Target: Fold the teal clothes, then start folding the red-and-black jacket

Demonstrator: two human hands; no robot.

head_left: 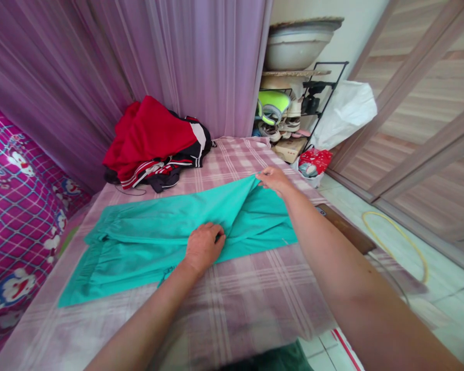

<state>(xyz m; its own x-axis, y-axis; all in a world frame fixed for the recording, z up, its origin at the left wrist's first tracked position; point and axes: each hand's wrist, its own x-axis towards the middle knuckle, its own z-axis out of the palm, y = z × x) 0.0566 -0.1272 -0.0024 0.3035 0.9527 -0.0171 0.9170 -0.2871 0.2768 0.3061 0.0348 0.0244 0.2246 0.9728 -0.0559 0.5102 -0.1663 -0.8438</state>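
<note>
Teal elastic-waist pants [147, 221] lie stretched across the bed, their gathered waistband at the left and their leg end at the right. My right hand [272, 180] pinches the top layer at the far right corner and lifts it into a slanting fold. At the middle of the pants rests my left hand [205, 245], its fingers curled down on the cloth; its fingertips are partly hidden. Small dark lettering shows on the near edge beside my left wrist.
A heap of red and black clothes [154, 134] sits at the bed's far side by the purple curtain [201, 62]. A phone [346, 226] lies at the right edge. Beyond are a shoe rack [332, 87], a white bag [348, 113] and a yellow hose-like loop [406, 237] on the floor.
</note>
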